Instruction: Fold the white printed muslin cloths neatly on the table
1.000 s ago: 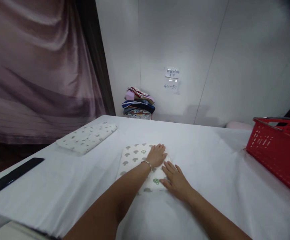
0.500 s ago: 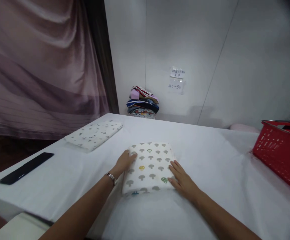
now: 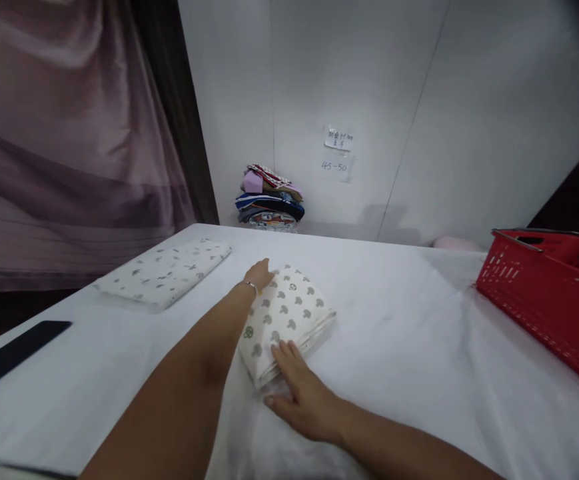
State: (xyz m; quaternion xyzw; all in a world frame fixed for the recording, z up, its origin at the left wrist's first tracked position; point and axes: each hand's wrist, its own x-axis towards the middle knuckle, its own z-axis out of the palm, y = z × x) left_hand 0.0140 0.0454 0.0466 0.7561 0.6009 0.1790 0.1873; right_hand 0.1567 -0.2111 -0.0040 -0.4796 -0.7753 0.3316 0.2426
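A folded white cloth with a grey mushroom print (image 3: 294,310) lies turned at an angle on the white-covered table (image 3: 419,347). My left hand (image 3: 259,274), with a thin bracelet on the wrist, is closed on the cloth's far left corner. My right hand (image 3: 299,390) lies flat with fingers stretched out, its fingertips pressed against the cloth's near corner.
A second folded printed cloth (image 3: 164,272) lies at the table's far left. A flat black object (image 3: 9,353) rests near the left edge. A red plastic basket (image 3: 544,293) stands at the right. A pile of folded clothes (image 3: 269,200) sits by the back wall under paper notes (image 3: 338,153).
The mushroom cloth has been turned from square-on to diagonal. My left hand moved from its left side to its far corner; my right hand slid back to the near corner.
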